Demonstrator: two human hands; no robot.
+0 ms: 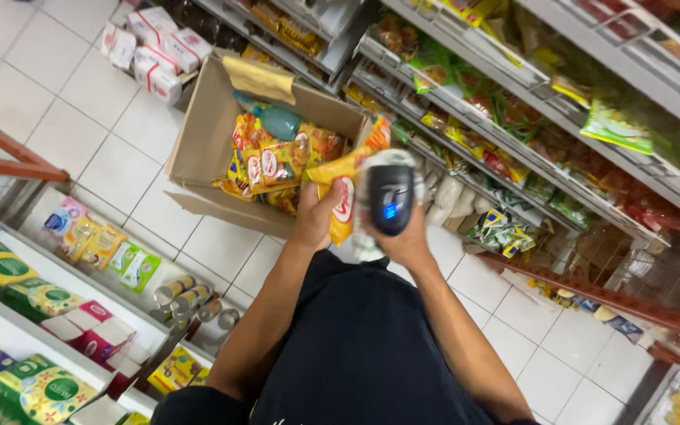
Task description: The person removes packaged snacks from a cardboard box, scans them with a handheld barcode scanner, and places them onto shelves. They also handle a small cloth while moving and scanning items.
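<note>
Dark clothing of the person fills the lower frame, and both forearms reach up to mid-picture above the white tiled floor (112, 169). Left hand (316, 220) is clenched around a yellow snack packet (340, 197) with a red oval mark, its long axis running upright in the picture and its top toward the open cardboard box (206, 130) of similar packets. Right hand (407, 240) grasps a black handheld scanner (389, 193) with a blue light, just beside the packet.

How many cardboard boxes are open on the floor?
1. The cardboard box sits on the white tiled floor by the shelves, ahead of both hands, holding yellow snack packets. Others may be hidden.
</note>
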